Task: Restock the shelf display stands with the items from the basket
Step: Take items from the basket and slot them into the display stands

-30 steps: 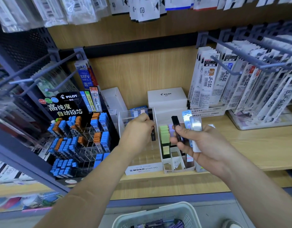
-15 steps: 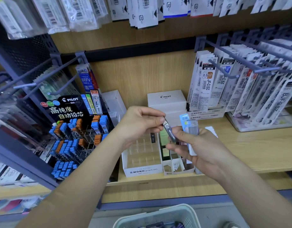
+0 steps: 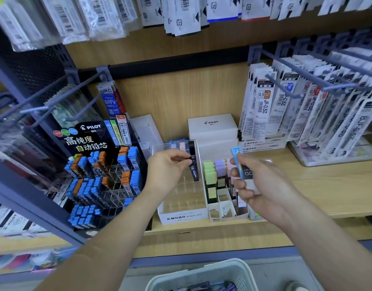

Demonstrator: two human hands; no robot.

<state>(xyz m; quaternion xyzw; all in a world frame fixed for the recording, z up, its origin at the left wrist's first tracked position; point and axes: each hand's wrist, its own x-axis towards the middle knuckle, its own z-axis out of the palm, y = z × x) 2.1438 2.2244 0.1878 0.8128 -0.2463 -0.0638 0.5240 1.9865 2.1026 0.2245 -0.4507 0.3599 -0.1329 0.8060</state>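
Black and slim, a lead case (image 3: 194, 168) is pinched between the thumb and fingertips of the left hand (image 3: 169, 166). It hangs nearly upright over the back right part of the clear display stand (image 3: 184, 217), which carries a MONO graph MG label on its front wall. I cannot tell if the case's lower end touches the bottom of the stand. Another dark case stands just behind it in the rear right corner, and the front compartments show only bare dividers.

To the right, the right hand (image 3: 262, 185) curls around a small bundle of lead cases (image 3: 247, 177). One has a bright blue top that sticks up past the fingers, and another is clear with a dark label. The bundle is blurred, so the number of cases is unclear. This hand hovers above a white cardboard stand (image 3: 223, 208), which sits just beside the clear one and holds green, lilac and pink cases in its back rows.

Both stands rest on the wooden shelf (image 3: 327, 185). At the left stands a black Pilot display stand (image 3: 86, 139), tiered and packed with blue and orange cases. A white Pilot box (image 3: 212, 128) sits against the back panel behind the two stands. Refill packs (image 3: 264, 106) hang from hooks on the right.

Low in the view, below the shelf edge, is the pale plastic basket (image 3: 212, 269), with a few dark and purple items just visible inside.
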